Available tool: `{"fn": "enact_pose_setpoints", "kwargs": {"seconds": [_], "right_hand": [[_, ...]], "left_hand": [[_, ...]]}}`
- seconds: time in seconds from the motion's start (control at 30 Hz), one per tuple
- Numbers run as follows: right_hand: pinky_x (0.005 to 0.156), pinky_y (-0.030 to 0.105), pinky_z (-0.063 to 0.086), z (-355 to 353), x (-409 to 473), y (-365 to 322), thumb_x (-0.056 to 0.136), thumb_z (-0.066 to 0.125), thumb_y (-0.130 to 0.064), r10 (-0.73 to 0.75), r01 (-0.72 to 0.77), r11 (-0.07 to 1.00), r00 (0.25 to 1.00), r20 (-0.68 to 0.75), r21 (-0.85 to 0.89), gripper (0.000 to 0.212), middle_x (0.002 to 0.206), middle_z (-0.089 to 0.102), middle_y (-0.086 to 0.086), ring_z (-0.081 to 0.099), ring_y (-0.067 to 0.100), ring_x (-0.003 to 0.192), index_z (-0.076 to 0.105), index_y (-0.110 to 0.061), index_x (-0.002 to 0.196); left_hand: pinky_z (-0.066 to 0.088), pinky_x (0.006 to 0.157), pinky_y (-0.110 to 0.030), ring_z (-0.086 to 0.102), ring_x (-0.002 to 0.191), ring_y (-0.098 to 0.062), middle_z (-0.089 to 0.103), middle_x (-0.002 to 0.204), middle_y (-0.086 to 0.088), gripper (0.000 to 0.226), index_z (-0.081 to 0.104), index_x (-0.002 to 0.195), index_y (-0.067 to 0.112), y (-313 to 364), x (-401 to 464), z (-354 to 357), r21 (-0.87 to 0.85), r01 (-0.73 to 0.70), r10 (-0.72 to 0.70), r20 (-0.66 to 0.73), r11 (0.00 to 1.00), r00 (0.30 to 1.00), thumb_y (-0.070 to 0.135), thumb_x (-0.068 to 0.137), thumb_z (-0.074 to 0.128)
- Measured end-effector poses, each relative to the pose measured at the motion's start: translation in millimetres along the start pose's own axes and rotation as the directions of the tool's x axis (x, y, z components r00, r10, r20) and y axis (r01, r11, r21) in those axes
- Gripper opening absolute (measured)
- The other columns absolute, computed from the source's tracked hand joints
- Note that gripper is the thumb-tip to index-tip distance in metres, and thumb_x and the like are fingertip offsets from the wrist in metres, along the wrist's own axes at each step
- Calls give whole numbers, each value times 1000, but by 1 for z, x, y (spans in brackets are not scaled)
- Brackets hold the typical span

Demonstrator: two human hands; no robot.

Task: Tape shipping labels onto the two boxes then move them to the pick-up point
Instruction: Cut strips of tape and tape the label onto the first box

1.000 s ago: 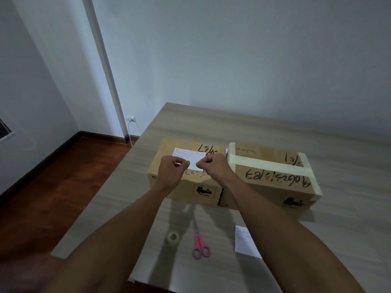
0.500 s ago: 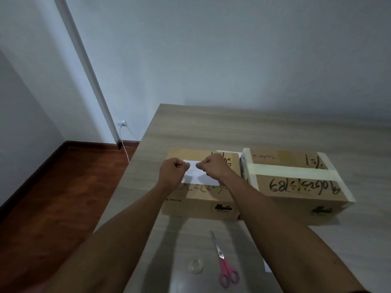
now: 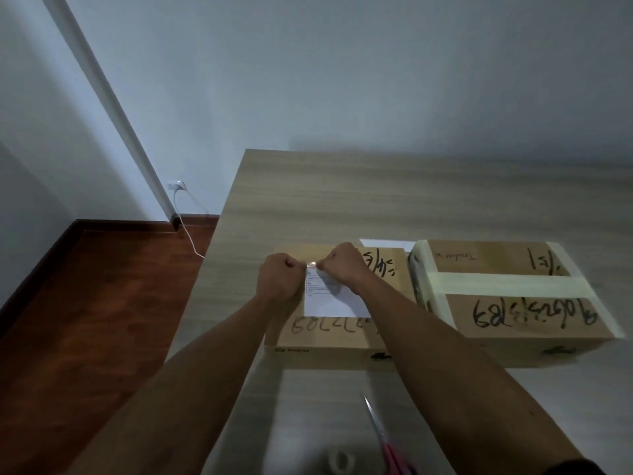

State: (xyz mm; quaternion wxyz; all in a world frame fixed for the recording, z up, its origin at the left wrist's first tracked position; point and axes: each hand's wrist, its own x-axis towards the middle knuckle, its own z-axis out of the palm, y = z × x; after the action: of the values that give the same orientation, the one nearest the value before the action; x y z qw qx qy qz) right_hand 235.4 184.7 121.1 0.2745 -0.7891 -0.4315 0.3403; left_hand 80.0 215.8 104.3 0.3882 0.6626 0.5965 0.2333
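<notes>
Left hand point(image 3: 279, 279): curled, pinching clear tape strip point(image 3: 311, 264)
Right hand point(image 3: 342, 267): curled, pinching strip's other end
Label point(image 3: 329, 298): flat atop left box point(image 3: 325, 341)

pale wood table point(image 3: 376, 197) fills 3 to 6 o'clock. dim white walls point(image 3: 342, 70) behind. reddish wood floor point(image 3: 85, 320) at 8, socket point(image 3: 177, 185) at 10.

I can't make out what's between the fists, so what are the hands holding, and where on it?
A short strip of clear tape, stretched over the shipping label's top edge: left hand pinches its left end, right hand its right end.
</notes>
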Motion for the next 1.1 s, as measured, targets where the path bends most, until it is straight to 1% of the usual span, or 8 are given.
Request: {"fn": "enact_pose_setpoints", "kwargs": {"seconds": [0.1,0.2,0.27,0.5,0.6,0.73,0.93,1.1], "right_hand": [[56,33,39,1,5,1,75,74,-10,15,-15,1000,1000,6,-11,39,50,39,7,41,19,50,42,-15,54],[53,38,45,8,14,8,60,69,-15,49,-49,999,998,45,2,20,54,51,13,52,24,54,51,-8,56],[53,38,47,11,20,12,56,67,-19,64,-64,998,997,34,-4,18,58,55,15,55,26,56,56,-6,62],[55,30,38,9,12,9,70,69,-14,41,-42,998,999,-14,-52,21,57,44,8,43,21,53,49,-11,62],[55,32,38,11,14,9,68,68,-14,44,-45,997,999,-11,-66,20,57,44,9,44,21,53,49,-11,62],[55,31,38,13,15,8,68,69,-15,60,-60,995,998,-10,-76,21,59,48,10,47,23,55,49,-11,62],[56,30,42,14,18,9,71,71,-16,70,-69,994,998,6,-87,20,62,54,12,54,25,57,54,-8,64],[56,31,39,12,13,7,73,72,-16,75,-75,991,997,-1,-110,27,59,50,9,50,25,56,48,-10,61]], "left_hand": [[44,62,-28,59,64,-19,70,72,-15,37,68,69,2,2,3,3,73,1,-2,11,997,1000,28,95,67],[45,62,-27,60,62,-18,67,66,-7,38,65,63,12,4,3,5,101,18,-20,16,995,1000,31,96,67],[47,62,-28,62,63,-20,67,65,-6,39,63,61,14,4,4,7,98,32,-33,16,995,999,32,96,68],[46,63,-29,61,65,-24,60,61,-4,43,55,57,17,7,2,8,126,54,-55,2,991,998,32,96,67],[50,65,-32,67,70,-27,66,67,-7,42,58,59,15,7,2,9,129,61,-62,4,990,998,33,96,66],[45,64,-30,63,68,-28,57,61,-2,45,53,56,17,6,3,10,139,73,-73,-5,988,997,34,95,66],[50,66,-30,69,72,-29,63,63,-3,41,63,60,13,6,7,11,150,103,-106,16,983,994,38,93,66],[47,65,-29,69,73,-30,63,64,-4,38,62,61,13,7,10,12,164,125,-131,22,979,991,37,90,68]]}}
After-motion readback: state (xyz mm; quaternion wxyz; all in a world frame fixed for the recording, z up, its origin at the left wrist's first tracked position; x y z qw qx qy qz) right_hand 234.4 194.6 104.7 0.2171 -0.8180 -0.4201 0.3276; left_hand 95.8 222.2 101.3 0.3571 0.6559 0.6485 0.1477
